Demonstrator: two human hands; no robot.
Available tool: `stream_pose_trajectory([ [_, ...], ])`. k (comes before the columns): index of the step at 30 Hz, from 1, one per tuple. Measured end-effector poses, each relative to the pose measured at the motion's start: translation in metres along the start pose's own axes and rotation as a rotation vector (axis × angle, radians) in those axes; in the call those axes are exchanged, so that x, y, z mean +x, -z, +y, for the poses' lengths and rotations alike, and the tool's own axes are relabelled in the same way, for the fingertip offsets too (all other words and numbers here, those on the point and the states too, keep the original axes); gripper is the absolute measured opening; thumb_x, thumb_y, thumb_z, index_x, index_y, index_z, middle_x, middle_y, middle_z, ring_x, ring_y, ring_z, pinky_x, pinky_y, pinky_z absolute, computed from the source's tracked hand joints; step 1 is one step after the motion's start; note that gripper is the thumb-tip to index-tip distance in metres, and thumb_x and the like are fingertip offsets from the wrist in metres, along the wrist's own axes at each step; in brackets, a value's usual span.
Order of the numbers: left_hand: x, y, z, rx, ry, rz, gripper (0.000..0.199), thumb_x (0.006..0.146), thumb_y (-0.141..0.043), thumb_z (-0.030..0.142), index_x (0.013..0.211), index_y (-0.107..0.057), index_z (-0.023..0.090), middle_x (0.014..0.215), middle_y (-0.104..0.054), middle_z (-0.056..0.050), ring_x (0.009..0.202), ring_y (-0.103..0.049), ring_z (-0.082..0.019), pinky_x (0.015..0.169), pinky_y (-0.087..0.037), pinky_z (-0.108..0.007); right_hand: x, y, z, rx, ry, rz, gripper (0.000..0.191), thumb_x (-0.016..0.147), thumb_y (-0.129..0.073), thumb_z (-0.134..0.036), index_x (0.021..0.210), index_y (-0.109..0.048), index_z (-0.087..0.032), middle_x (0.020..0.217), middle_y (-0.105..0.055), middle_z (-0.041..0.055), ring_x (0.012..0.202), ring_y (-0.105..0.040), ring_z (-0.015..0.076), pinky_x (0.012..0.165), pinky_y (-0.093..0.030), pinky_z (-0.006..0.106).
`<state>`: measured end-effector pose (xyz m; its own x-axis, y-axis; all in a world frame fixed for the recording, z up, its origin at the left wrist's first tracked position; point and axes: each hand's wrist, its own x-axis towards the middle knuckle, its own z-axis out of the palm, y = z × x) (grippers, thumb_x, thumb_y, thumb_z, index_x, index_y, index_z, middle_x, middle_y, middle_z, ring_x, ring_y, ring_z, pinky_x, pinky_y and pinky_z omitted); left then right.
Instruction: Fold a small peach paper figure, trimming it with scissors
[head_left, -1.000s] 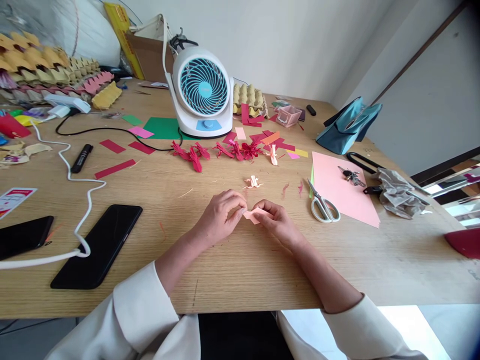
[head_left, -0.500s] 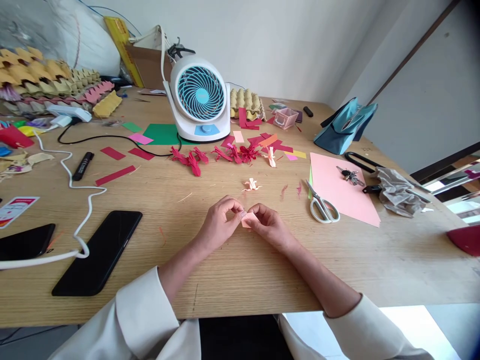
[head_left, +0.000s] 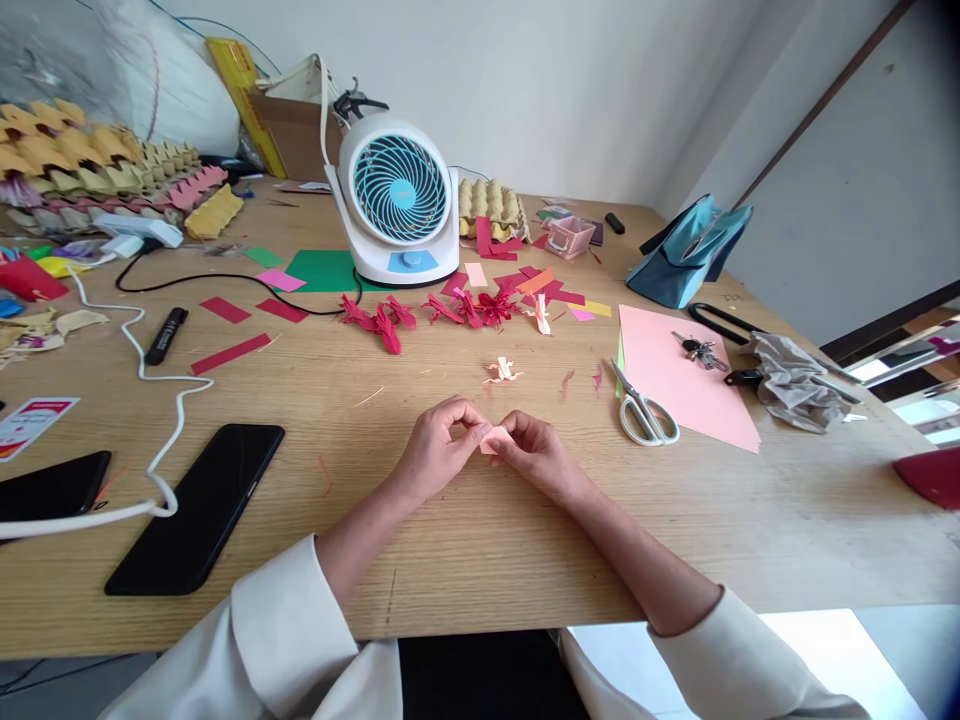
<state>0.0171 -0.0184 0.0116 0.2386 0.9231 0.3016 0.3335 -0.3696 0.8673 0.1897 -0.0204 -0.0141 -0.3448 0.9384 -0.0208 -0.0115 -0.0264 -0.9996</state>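
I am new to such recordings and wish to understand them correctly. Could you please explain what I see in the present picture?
There is no machine: these are a person's own bare hands. The camera is worn on the head and looks forward and down at a wooden table. The left hand and right hand pinch a small pale pink paper. Just beyond lies a pale paper shape; farther back are red paper shapes and a white fan. To the right, scissors lie by a pink sheet bearing keys. To the left lies a black smartphone.
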Motion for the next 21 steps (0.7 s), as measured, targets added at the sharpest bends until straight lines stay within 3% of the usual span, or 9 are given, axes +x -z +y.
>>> stream_pose_trajectory([
  [9,0.002,0.004,0.0,0.039,0.028,-0.032,0.026,0.09,-0.054,0.027,0.068,-0.064,0.017,0.072,-0.065,-0.001,0.072,-0.06,-0.015,0.072,-0.043,-0.025,0.0,0.002,-0.003,-0.039,-0.028,-0.018,0.039,0.078,-0.07,-0.055,0.079,-0.058,-0.018,0.068,-0.065,0.0,0.063,-0.062,0.0141,0.063,-0.045,0.027],
  [13,0.003,0.003,-0.002,-0.06,0.099,-0.041,0.029,0.095,-0.047,0.035,0.087,-0.069,0.018,0.086,-0.07,-0.003,0.083,-0.064,-0.017,0.079,-0.046,-0.026,0.0,0.002,-0.003,-0.022,-0.038,0.009,0.038,0.076,-0.072,-0.054,0.076,-0.058,-0.018,0.065,-0.066,0.0004,0.06,-0.058,0.0134,0.061,-0.041,0.027],
  [16,0.001,-0.002,-0.007,-0.157,0.166,-0.018,0.027,0.092,-0.052,0.041,0.095,-0.066,0.018,0.087,-0.07,-0.003,0.082,-0.064,-0.017,0.075,-0.047,-0.026,0.0,0.002,-0.003,0.043,-0.015,0.079,0.038,0.074,-0.075,-0.052,0.071,-0.057,-0.019,0.062,-0.063,-0.0012,0.059,-0.052,0.012,0.06,-0.037,0.026],
  [21,-0.002,-0.012,-0.017,-0.218,0.167,-0.007,0.022,0.083,-0.065,0.038,0.083,-0.065,0.016,0.085,-0.069,-0.005,0.08,-0.063,-0.018,0.074,-0.048,-0.027,0.001,0.002,-0.005,0.126,-0.002,0.109,0.038,0.074,-0.075,-0.052,0.068,-0.057,-0.018,0.062,-0.058,-0.0021,0.06,-0.047,0.0107,0.062,-0.035,0.025],
])
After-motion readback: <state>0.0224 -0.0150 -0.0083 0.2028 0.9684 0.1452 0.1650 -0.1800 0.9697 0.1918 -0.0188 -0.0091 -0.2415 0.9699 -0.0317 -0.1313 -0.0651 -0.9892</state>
